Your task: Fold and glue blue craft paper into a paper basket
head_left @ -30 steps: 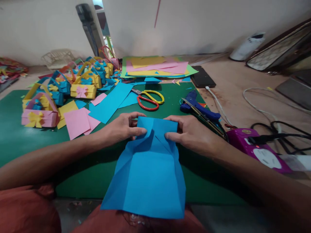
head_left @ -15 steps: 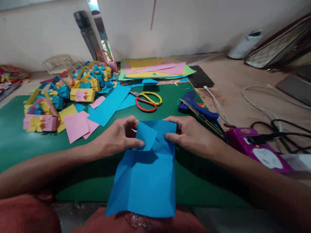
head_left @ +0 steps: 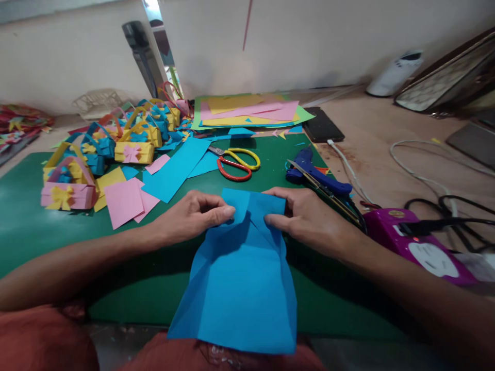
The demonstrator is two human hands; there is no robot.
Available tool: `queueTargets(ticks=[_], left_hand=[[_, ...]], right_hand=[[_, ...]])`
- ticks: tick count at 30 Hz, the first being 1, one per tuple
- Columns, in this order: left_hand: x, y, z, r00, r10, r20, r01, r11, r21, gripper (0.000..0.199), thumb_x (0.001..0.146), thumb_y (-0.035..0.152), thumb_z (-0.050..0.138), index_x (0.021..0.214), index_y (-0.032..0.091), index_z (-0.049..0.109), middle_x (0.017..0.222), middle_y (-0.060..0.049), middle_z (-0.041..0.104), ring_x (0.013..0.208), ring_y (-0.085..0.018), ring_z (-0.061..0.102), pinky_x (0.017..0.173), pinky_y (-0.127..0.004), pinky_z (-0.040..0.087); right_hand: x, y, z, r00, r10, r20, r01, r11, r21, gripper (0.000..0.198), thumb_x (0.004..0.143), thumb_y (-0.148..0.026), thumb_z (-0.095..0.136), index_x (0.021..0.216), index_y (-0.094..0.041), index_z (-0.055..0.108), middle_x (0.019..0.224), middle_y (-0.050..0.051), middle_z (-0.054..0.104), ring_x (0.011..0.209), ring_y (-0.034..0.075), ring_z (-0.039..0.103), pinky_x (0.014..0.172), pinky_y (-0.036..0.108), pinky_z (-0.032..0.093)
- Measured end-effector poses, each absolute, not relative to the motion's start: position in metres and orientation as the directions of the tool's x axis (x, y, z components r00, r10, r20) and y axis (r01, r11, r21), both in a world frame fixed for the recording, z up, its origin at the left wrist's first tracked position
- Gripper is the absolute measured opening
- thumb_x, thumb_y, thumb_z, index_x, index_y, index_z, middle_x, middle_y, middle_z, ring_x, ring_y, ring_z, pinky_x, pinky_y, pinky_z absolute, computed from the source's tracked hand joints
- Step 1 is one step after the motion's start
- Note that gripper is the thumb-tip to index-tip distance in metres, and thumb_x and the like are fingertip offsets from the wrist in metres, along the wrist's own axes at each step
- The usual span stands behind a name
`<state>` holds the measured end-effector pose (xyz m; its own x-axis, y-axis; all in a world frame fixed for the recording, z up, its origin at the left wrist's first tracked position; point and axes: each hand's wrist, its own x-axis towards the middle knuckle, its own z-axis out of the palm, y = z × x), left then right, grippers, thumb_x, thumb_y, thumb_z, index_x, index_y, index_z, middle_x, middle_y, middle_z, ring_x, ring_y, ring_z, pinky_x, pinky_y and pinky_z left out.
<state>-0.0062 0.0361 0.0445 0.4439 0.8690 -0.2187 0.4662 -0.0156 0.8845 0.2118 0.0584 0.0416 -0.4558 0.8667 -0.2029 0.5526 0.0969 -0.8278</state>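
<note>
A creased sheet of blue paper hangs over the near edge of the green board, its far end raised between my hands. My left hand pinches the folded flap at its upper left, thumb on top. On the upper right corner, my right hand grips the paper with the thumb in front and the fingers behind. Diagonal folds show at the far end between the thumbs. Beyond my hands lie scissors with red and yellow handles, and a blue glue gun lies farther right.
Several small paper baskets with bows stand at the left, near pink paper pieces. Coloured sheets are stacked at the back beside a phone. A purple power socket box with cables sits right of my right forearm.
My left thumb has moved up slightly, and the left flap now lies more in line with the sheet. The sheet's near end has spread to the right. My right hand keeps its grip.
</note>
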Motion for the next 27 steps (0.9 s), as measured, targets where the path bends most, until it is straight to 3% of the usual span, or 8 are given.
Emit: queueTargets(ticks=[5,10,17,20,23,27], left_hand=[[-0.005,0.036,0.043,0.478,0.833,-0.278,0.531,-0.022,0.847,0.036,0.068,0.039,0.068,0.094,0.015,0.061,0.060,0.005,0.046,0.055,-0.008,0.041,0.047,-0.018,0.028],[-0.004,0.038,0.038,0.470,0.837,-0.279,0.519,-0.006,0.855,0.019,0.072,0.024,0.061,0.088,0.014,0.061,0.058,0.005,0.047,0.052,-0.007,0.040,0.046,-0.018,0.029],[-0.002,0.041,0.040,0.442,0.868,-0.227,0.479,-0.014,0.878,0.007,0.067,0.017,0.062,0.073,0.013,0.060,0.062,0.002,0.054,0.052,-0.007,0.044,0.047,-0.017,0.033],[-0.002,0.039,0.042,0.389,0.914,-0.116,0.461,-0.085,0.883,0.035,0.064,0.016,0.068,0.098,0.016,0.059,0.074,0.002,0.056,0.058,-0.008,0.047,0.047,-0.016,0.035],[-0.001,0.038,0.042,0.350,0.936,-0.041,0.442,-0.126,0.888,0.077,0.061,0.015,0.072,0.130,0.023,0.039,0.100,-0.003,0.058,0.073,-0.012,0.055,0.051,-0.016,0.041],[-0.002,0.044,0.040,0.331,0.940,-0.076,0.449,-0.086,0.889,0.093,0.058,0.017,0.075,0.138,0.022,0.028,0.119,-0.009,0.052,0.089,-0.021,0.058,0.051,-0.018,0.043]], right_hand=[[0.211,0.056,0.043,-0.465,0.866,-0.182,0.579,0.141,-0.803,0.021,0.067,-0.016,0.055,0.087,-0.019,0.060,0.070,-0.002,0.065,0.059,0.013,0.057,0.053,0.022,0.042],[0.208,0.052,0.046,-0.486,0.857,-0.173,0.575,0.165,-0.801,0.023,0.067,-0.015,0.054,0.088,-0.018,0.062,0.072,-0.001,0.065,0.057,0.012,0.055,0.053,0.022,0.041],[0.202,0.049,0.053,-0.495,0.854,-0.162,0.589,0.193,-0.785,0.025,0.066,-0.015,0.055,0.088,-0.019,0.064,0.070,-0.002,0.064,0.056,0.012,0.054,0.051,0.022,0.040],[0.200,0.048,0.054,-0.498,0.850,-0.172,0.568,0.170,-0.805,0.028,0.066,-0.015,0.054,0.091,-0.021,0.064,0.068,-0.002,0.064,0.057,0.013,0.055,0.051,0.023,0.041],[0.198,0.047,0.054,-0.491,0.852,-0.180,0.546,0.140,-0.826,0.029,0.067,-0.014,0.053,0.093,-0.020,0.063,0.068,-0.002,0.065,0.059,0.014,0.057,0.052,0.023,0.042],[0.196,0.047,0.055,-0.503,0.846,-0.180,0.550,0.153,-0.821,0.027,0.067,-0.013,0.053,0.091,-0.019,0.062,0.070,-0.002,0.066,0.060,0.014,0.058,0.053,0.023,0.042]])
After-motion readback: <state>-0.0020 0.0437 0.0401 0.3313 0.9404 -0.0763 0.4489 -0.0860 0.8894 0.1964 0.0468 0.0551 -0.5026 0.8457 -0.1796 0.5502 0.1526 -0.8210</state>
